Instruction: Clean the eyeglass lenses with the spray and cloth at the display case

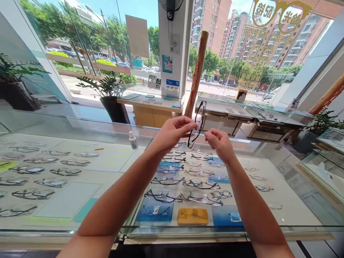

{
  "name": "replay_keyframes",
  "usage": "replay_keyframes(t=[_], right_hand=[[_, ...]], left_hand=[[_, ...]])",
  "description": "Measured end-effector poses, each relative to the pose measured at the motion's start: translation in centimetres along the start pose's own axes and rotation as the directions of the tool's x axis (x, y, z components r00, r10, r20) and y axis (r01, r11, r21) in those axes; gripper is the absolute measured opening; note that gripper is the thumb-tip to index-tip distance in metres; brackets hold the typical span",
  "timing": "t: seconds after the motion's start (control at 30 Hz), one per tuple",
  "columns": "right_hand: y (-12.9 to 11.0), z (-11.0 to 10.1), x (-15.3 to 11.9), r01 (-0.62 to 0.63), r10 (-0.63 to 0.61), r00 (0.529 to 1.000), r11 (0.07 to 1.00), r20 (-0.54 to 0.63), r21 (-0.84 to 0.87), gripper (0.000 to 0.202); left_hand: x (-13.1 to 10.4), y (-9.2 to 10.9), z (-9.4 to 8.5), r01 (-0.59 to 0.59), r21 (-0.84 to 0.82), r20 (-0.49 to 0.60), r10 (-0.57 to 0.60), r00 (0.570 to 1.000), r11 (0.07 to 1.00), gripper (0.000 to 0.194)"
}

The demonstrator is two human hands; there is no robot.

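A pair of dark-framed eyeglasses (202,123) is held up above the glass counter, turned nearly edge-on with its front standing upright. My left hand (176,132) pinches it near the middle, thumb and fingers closed at the lens area. Just to the right, my right hand (219,144) has its fingertips pressed together close to the rim. Whether something small sits between those fingertips cannot be made out. Below both hands, rows of eyeglasses (201,184) lie inside the display counter (292,200).
A small white bottle (133,140) stands on the counter at left. More eyeglasses (33,193) fill the left case. A yellow-brown block (192,216) lies near the front edge. Beyond are a potted plant (114,104), a wooden post (198,71) and low display cases (161,103) by the windows.
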State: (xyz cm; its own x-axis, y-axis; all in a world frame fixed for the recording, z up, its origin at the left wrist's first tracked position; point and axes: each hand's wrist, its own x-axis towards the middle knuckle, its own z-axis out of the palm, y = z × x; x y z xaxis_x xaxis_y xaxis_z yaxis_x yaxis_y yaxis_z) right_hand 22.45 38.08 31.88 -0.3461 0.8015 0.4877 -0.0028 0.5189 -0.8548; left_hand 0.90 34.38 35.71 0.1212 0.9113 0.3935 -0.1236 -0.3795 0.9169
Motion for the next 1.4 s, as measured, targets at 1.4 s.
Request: replay_keyframes(t=[1.4], right_hand=[[-4.1,-4.7,-0.9,0.115,-0.257,0.949,0.821,-0.182,-0.559,0.018]], left_hand=[[1.0,-1.4,-1.5,-0.171,0.262,0.101,0.149,0.984,0.950,0.032]])
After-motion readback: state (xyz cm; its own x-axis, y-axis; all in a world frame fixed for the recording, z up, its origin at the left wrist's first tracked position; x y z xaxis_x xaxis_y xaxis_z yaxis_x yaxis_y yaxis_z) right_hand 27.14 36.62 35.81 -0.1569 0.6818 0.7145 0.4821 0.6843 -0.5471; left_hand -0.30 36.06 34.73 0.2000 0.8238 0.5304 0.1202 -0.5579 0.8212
